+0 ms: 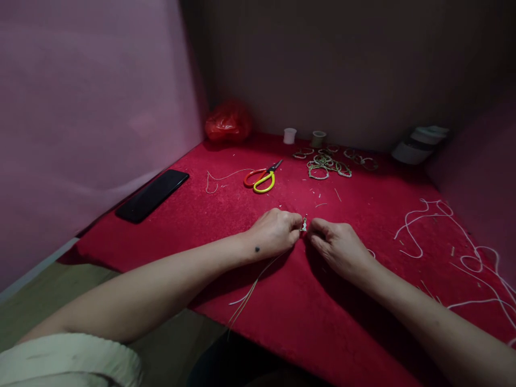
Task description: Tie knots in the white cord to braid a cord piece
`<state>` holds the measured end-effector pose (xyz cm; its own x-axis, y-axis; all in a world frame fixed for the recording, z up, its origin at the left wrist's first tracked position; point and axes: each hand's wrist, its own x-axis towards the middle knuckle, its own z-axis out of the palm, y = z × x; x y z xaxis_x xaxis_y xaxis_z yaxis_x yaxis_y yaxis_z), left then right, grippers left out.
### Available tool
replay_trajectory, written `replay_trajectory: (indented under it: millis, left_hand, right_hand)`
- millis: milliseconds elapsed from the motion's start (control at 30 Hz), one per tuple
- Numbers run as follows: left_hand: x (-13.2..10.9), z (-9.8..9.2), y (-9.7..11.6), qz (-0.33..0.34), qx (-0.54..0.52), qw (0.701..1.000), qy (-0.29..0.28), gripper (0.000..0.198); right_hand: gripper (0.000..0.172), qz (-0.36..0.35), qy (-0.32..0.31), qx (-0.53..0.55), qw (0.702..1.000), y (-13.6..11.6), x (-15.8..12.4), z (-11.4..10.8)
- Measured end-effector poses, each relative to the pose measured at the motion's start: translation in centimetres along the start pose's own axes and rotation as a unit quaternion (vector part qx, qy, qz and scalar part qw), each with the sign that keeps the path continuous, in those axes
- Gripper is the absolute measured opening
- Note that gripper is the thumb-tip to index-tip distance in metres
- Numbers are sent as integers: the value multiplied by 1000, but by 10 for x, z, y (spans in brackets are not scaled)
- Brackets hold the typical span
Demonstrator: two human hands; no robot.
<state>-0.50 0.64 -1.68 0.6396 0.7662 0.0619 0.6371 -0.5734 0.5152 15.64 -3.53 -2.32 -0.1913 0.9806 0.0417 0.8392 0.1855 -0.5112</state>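
My left hand (276,232) is closed in a pinch near the table's middle. A small white and green knotted cord (304,224) stands out between its fingertips and my right hand. Loose white and olive cord ends (252,287) trail from under the left hand toward the table's front edge. Facing it, my right hand (336,243) is closed too, thumb against curled fingers, by the knotted part. A short loop of white cord (371,252) shows behind the right wrist. The strand inside the right fingers is mostly hidden.
Scissors (264,180) with red and yellow handles lie beyond my hands, near several knotted cord bracelets (322,164). Two spools (289,136), a red plastic bag (228,122) and a lidded cup (419,145) stand along the back. A phone (153,195) lies left; white cord (479,263) tangles right.
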Motion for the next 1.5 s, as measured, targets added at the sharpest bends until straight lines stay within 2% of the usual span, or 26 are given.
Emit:
replay_trajectory:
  millis: [133,300,567,1067,1233,1500]
  left_hand:
    - [-1,1,-1,2,-4,1000,-6,18]
    - [-2,-2,0,-9,4,1000,-24,19]
    - [0,-8,0,-4,5,999,-54,21]
    - [-1,-5,-1,-21,18,998,-49,19]
    - [-2,-5,-1,-31,33,997,-58,18]
    - [-4,-5,2,-25,34,998,-42,20]
  right_hand:
    - [14,-4,24,-28,999,1,-3,5]
    - [15,-4,27,-4,1000,2,-4,6]
    - [18,-8,3,27,1000,2,-2,1]
    - [13,-20,11,14,1000,2,-2,-1]
    - [6,-27,11,71,997,2,-4,-3]
    - [11,-34,29,74,996,3,-5,-1]
